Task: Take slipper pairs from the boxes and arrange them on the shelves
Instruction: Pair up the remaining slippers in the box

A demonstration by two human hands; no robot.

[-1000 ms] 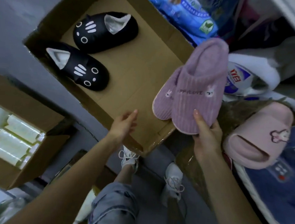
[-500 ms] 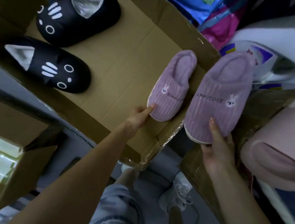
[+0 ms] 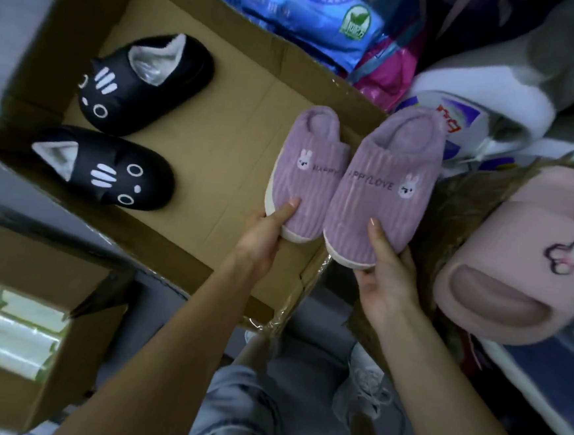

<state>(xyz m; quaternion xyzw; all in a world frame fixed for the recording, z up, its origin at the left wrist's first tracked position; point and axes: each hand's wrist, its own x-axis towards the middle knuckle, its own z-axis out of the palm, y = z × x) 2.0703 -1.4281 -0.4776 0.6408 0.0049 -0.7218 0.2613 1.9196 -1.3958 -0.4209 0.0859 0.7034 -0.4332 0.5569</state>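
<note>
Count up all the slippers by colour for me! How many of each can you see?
Black cat slippers: 2
Purple slippers: 2
Pink slipper: 1
Total: 5

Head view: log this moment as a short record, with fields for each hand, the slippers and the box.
left hand: grips the toe of the left purple slipper, thumb on top
right hand: grips the toe of the right purple slipper, thumb on top
pairing: both side by side, toes toward the person, bunny marks up
black cat slippers: two, lying in the cardboard box
pink slide: right of the box, outside it
</note>
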